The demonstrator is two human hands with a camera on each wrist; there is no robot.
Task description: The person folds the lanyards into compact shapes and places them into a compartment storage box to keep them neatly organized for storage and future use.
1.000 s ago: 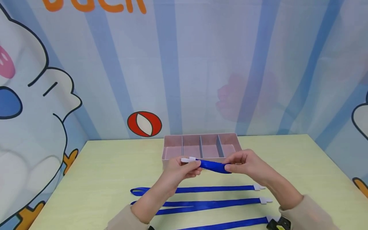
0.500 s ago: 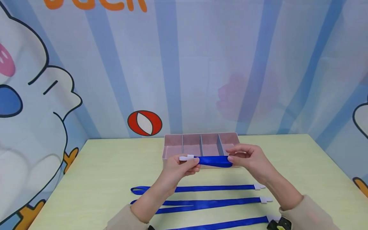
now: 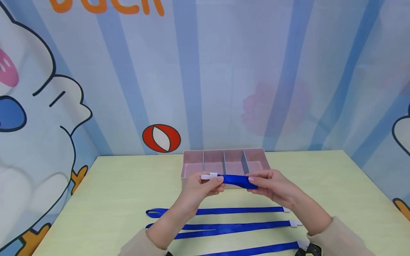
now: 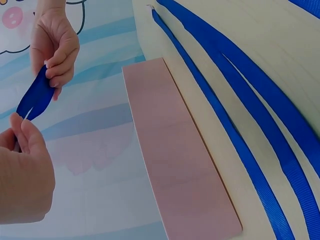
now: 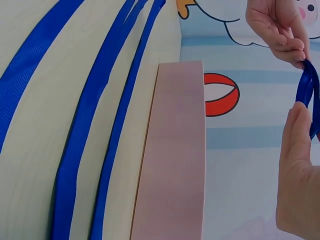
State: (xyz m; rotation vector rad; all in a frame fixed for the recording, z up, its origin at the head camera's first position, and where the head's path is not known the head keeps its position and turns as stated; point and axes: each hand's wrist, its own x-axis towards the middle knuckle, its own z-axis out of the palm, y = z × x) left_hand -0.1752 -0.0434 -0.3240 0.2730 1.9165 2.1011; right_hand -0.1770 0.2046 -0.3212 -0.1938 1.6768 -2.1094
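Note:
A folded blue lanyard [image 3: 237, 180] with a white plastic end clip [image 3: 209, 176] is held up between both hands, above the table and in front of the pink box. My left hand [image 3: 201, 189] pinches its clip end between thumb and fingers. At the other end of the fold, my right hand [image 3: 278, 185] pinches the band with thumb on the near side and fingers behind. In the left wrist view the folded band [image 4: 36, 96] spans the gap between the hands as a flattened loop. The right wrist view shows the loop [image 5: 306, 87] edge-on, partly hidden by fingers.
A pink box [image 3: 214, 161] with several compartments stands at the back of the table [image 3: 128, 192]. Nearer lie three more blue lanyards, the far lanyard [image 3: 238, 211], the middle lanyard [image 3: 243, 226] and the near lanyard [image 3: 256, 250], white clips to the right. A printed curtain [image 3: 217, 71] hangs behind.
My right hand let its fingers spread slightly off the band, then closed in again and moved a little left and down. The left hand keeps its pinch almost unmoved.

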